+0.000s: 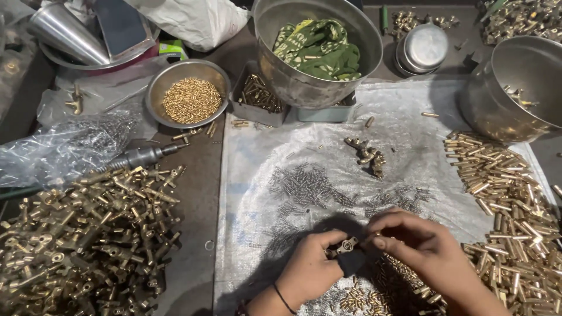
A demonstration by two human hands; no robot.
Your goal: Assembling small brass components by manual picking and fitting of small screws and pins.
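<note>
Brass fitting [346, 245] pinched between left hand [310, 270], right hand [418, 246] fingertips.

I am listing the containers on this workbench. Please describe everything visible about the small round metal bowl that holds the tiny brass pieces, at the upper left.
The small metal bowl is round, shallow and silver-grey, probably steel, with a thin dull rim. It sits upright on the dark bench, left of the grey tray of brass parts. A heap of tiny golden pieces, brass by their look, covers its bottom. Crumpled clear plastic lies by its left side. Neither hand touches it.
</note>
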